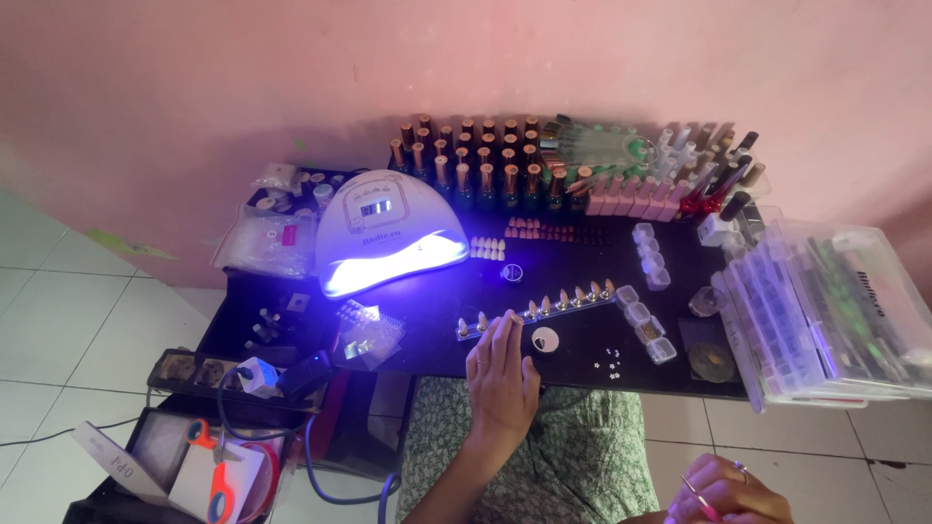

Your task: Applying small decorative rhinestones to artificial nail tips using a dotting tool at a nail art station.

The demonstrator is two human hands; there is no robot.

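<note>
- The left hand (503, 374) lies flat with fingers spread at the front edge of the black table (582, 349), its fingertips (507, 323) touching the nail-tip display strip (537, 310).
- That strip lies just beyond the hand, its long axis running left to right and rising a little toward the right; small pointed nail tips stand along it in a row.
- The right hand (723, 493) sits well apart, off the table's front right, closed on a thin pink tool (701, 500).
- The left hand is much nearer the strip.
- A lit curing lamp (391, 233) glows at the back left.
</note>
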